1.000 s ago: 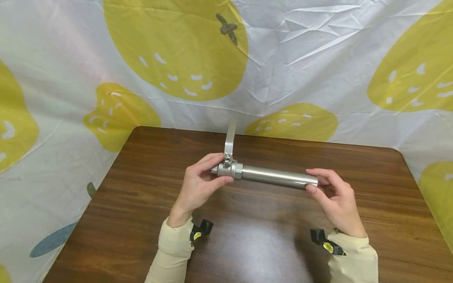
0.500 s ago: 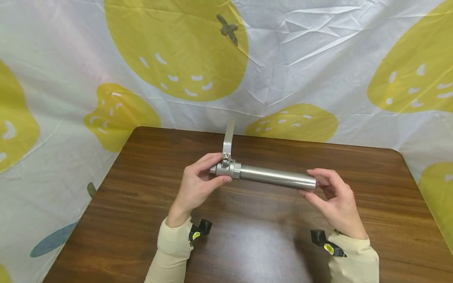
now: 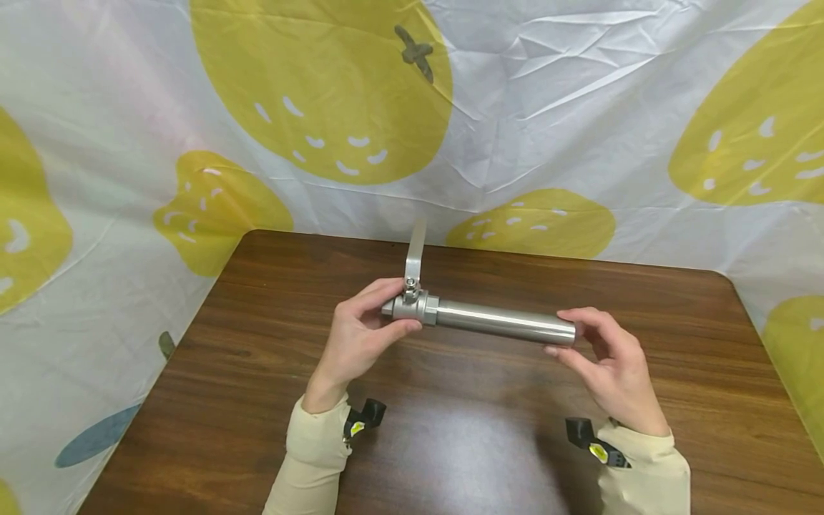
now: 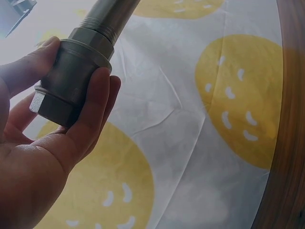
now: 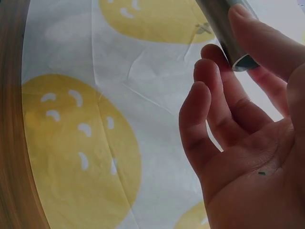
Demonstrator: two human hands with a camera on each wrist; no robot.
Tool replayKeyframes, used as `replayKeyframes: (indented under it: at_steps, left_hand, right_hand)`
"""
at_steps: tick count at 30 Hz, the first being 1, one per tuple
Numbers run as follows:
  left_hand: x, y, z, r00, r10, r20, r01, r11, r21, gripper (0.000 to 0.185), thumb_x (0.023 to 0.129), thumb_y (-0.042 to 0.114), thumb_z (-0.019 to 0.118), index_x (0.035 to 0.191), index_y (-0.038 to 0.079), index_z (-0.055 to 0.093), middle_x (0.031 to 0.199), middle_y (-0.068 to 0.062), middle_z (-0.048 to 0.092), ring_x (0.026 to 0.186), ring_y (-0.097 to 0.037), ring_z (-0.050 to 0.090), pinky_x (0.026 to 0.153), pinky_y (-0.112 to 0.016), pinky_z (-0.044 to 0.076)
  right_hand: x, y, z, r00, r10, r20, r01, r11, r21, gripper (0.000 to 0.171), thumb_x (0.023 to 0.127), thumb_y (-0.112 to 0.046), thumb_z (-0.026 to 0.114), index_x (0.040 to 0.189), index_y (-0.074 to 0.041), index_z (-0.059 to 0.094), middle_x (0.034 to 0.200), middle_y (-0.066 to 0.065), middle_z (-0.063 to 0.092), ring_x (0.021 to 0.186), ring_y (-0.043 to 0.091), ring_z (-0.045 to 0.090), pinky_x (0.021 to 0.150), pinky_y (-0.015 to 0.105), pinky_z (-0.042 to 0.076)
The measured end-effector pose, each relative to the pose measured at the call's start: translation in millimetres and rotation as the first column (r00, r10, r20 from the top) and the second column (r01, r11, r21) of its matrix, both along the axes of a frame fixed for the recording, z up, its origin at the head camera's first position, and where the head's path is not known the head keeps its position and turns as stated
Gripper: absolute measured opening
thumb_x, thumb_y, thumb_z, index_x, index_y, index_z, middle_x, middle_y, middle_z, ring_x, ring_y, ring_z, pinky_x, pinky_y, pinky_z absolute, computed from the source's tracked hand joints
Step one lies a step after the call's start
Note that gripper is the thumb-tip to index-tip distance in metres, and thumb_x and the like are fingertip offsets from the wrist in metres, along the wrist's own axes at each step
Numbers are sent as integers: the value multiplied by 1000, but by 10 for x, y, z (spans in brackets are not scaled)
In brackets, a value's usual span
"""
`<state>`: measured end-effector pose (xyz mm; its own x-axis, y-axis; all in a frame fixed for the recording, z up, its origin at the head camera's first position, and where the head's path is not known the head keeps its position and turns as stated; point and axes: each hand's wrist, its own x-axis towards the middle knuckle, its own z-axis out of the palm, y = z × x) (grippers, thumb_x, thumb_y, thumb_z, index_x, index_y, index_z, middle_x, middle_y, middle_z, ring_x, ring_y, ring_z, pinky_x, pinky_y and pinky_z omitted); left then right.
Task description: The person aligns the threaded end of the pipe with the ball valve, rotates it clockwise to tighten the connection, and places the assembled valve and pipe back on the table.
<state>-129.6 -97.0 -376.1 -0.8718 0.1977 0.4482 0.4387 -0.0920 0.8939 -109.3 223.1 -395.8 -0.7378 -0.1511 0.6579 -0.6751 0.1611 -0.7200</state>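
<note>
A steel ball valve [image 3: 412, 306] is held over the table by my left hand [image 3: 357, 340], thumb on its near side and fingers on its far side. Its flat lever handle [image 3: 415, 254] points away toward the back. From the valve's right end runs a smooth steel pipe [image 3: 502, 320]; the left wrist view shows threads [image 4: 99, 27] where it enters the hex collar [image 4: 93, 42]. My right hand [image 3: 614, 365] pinches the pipe's free end between thumb and fingers. That end is hollow [image 5: 245, 63] in the right wrist view, with the other fingers loosely curled beside it.
A brown wood-grain table [image 3: 450, 443] with rounded back corners lies below the hands. White cloth [image 3: 489, 129] printed with yellow fruit hangs behind it and along its sides. Each wrist carries a small black camera [image 3: 370, 415].
The valve and pipe have shifted slightly left. My right thumb has slid from the pipe's near face down to its lower edge. The left hand keeps its grip.
</note>
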Motion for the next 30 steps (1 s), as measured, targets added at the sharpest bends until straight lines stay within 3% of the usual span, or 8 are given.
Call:
replayKeyframes:
  at_steps: [3, 11, 18, 30]
  left_hand:
    - [-1, 4, -2, 1000, -2, 0, 2, 1000, 2, 53, 70, -17, 75, 120, -16, 58, 119, -29, 58, 100, -12, 60, 83, -19, 54]
    - [-3, 14, -11, 1000, -9, -5, 9, 1000, 13, 51, 72, -15, 75, 120, -16, 58, 119, -29, 58, 102, -12, 60, 84, -18, 53]
    - [-1, 21, -11, 1000, -10, -9, 10, 1000, 3, 51, 72, -16, 75, 120, -16, 58, 118, -29, 58, 100, -12, 60, 83, -18, 54]
    - [-4, 32, -21, 1000, -23, -7, 23, 1000, 13, 51, 72, -14, 75, 120, -16, 57, 119, -30, 58, 100, -12, 60, 83, -19, 54]
  right_hand:
    - [-4, 0, 3, 1000, 11, 0, -11, 1000, -14, 47, 75, -4, 80, 107, 21, 55, 103, -1, 66, 86, 7, 59, 81, 13, 50]
    - [19, 8, 27, 999, -21, 36, 21, 1000, 20, 49, 66, 25, 73, 112, 18, 57, 108, -1, 67, 91, 6, 62, 85, 12, 50]
    - [59, 20, 63, 993, -83, 80, 74, 991, 113, 47, 68, 25, 71, 112, 12, 60, 107, -10, 67, 91, 2, 61, 89, 13, 50]
    - [68, 39, 70, 988, -102, 118, 85, 986, 140, 38, 74, 22, 69, 110, 11, 61, 104, -13, 66, 92, 0, 62, 84, 12, 50]
